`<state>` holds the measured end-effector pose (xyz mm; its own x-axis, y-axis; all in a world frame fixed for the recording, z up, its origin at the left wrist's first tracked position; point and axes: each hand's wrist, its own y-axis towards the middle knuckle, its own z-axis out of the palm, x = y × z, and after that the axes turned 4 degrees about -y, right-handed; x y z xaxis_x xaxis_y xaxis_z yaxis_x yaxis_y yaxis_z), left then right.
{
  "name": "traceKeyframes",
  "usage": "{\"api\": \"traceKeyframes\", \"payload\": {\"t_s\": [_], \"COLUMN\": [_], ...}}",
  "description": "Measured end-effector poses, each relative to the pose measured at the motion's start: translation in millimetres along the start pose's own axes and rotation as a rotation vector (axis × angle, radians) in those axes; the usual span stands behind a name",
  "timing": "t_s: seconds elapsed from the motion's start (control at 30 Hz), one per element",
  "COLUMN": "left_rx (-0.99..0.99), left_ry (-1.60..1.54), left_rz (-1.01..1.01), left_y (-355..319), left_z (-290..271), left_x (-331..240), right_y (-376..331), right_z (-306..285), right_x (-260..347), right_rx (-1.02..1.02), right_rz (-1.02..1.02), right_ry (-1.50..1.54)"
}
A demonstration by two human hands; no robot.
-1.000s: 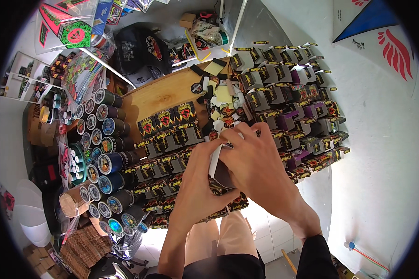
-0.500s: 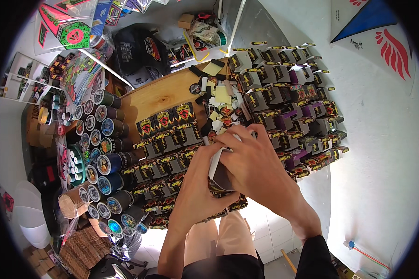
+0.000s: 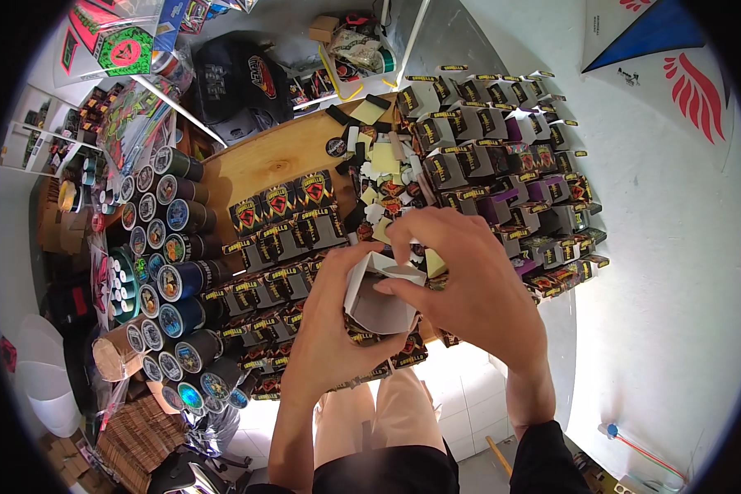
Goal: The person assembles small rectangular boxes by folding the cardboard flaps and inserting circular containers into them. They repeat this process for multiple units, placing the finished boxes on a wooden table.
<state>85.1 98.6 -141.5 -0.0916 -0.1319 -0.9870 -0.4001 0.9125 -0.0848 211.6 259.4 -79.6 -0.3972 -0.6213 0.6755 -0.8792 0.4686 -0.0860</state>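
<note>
Between my two hands, above the table's near edge, is a small cardboard box with its open end facing up. Its inside is plain grey-white, and a pale flap stands up along its far side. My left hand wraps round the left side and bottom of this box. On the other side, my right hand has thumb and forefinger closed on the flap at the box's far right rim, with the thumb partly over the opening. The box's outer faces are mostly hidden by my fingers.
Rows of dark printed boxes, many with open ends, fill the table at right and left. Thread spools stack along the left edge. Paper scraps lie mid-table by the bare wooden top. A black backpack sits behind.
The box has tipped so that its open inside now faces up. My right hand has moved from across its top to its right rim. The whole view has shifted slightly.
</note>
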Motion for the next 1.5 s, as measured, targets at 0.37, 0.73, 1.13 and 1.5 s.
{"api": "traceKeyframes", "payload": {"t_s": [0.37,0.73,1.13,1.5], "left_rx": [0.035,0.055,-0.024,0.033], "left_ry": [0.032,0.139,0.051,0.014], "left_rz": [0.082,0.112,0.033,0.046], "left_y": [0.8,4.7,-0.8,-2.0], "left_z": [9.1,7.4,-0.6,1.6], "left_x": [-1.2,-3.2,5.5,3.0], "right_y": [-3.2,-9.0,-5.8,0.9], "right_z": [17.0,29.1,33.4,17.1], "right_x": [22.2,5.7,-3.1,6.5], "right_rx": [-0.192,0.016,-0.067,-0.136], "right_rz": [-0.089,-0.116,-0.08,-0.073], "right_ry": [-0.353,-0.545,-0.148,-0.176]}}
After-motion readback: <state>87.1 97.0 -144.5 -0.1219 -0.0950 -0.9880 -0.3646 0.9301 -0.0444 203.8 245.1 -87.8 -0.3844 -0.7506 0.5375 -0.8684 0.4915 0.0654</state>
